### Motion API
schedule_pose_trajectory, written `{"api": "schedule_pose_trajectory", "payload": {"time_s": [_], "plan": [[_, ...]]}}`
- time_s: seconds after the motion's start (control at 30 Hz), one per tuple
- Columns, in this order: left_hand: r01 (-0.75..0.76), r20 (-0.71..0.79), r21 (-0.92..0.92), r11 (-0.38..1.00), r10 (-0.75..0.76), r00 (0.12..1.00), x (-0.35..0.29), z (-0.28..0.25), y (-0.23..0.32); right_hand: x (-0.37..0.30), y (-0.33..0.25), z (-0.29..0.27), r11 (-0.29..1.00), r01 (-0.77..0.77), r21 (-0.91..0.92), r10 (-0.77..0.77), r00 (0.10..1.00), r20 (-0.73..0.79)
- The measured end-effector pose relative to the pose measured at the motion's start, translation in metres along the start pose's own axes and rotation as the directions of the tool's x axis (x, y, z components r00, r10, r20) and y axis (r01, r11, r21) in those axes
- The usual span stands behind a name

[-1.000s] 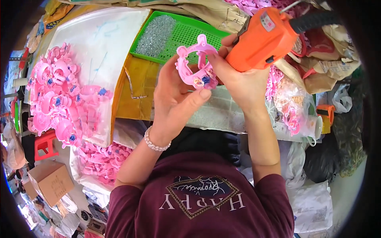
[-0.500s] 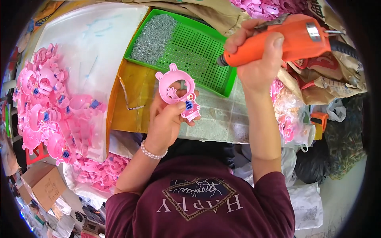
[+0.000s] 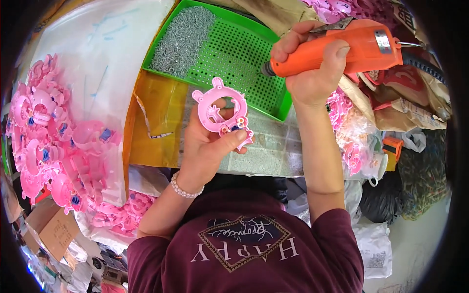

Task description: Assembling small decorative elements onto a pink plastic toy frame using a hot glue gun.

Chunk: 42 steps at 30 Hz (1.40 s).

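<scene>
While the left hand [image 3: 204, 150] pinches a pink eared plastic ring [image 3: 220, 93] under its thumb mid-frame, apparently to steady it, the right hand [image 3: 315, 75] curls its fingers around an orange electric screwdriver [image 3: 354, 48], upper right.

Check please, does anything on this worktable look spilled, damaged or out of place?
Nothing looks clearly spilled or damaged: the silver screws lie inside the green perforated tray. Only a thin strip looks slightly odd, lying bent across the yellow sheet; I cannot tell what it is.
</scene>
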<state>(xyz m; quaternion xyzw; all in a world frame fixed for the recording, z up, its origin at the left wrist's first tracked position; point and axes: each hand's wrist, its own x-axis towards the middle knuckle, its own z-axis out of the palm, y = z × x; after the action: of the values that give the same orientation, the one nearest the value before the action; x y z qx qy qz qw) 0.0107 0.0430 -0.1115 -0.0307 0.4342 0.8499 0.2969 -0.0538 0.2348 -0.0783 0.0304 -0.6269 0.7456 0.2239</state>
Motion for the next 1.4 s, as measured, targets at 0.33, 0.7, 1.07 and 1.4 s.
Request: {"api": "schedule_pose_trajectory", "payload": {"time_s": [0.33,0.7,1.07,1.4], "plan": [[-0.029,0.070,0.014,0.999,0.028,0.997,-0.002,-0.006,-0.007,-0.002,-0.002,0.000,1.000,-0.024,-0.002,0.024,1.000,-0.005],[-0.069,0.044,0.010,0.998,0.069,0.997,-0.003,-0.003,-0.008,-0.023,-0.065,-0.001,0.944,0.002,0.331,-0.117,0.938,0.326],[-0.120,0.008,0.022,0.993,0.120,0.993,-0.006,0.000,-0.008,-0.063,-0.085,0.030,0.966,-0.007,0.259,-0.149,0.805,0.575],[-0.122,0.010,-0.004,0.993,0.122,0.992,-0.007,0.001,-0.010,-0.067,-0.068,0.010,0.968,0.088,0.235,-0.211,0.791,0.574]]}}
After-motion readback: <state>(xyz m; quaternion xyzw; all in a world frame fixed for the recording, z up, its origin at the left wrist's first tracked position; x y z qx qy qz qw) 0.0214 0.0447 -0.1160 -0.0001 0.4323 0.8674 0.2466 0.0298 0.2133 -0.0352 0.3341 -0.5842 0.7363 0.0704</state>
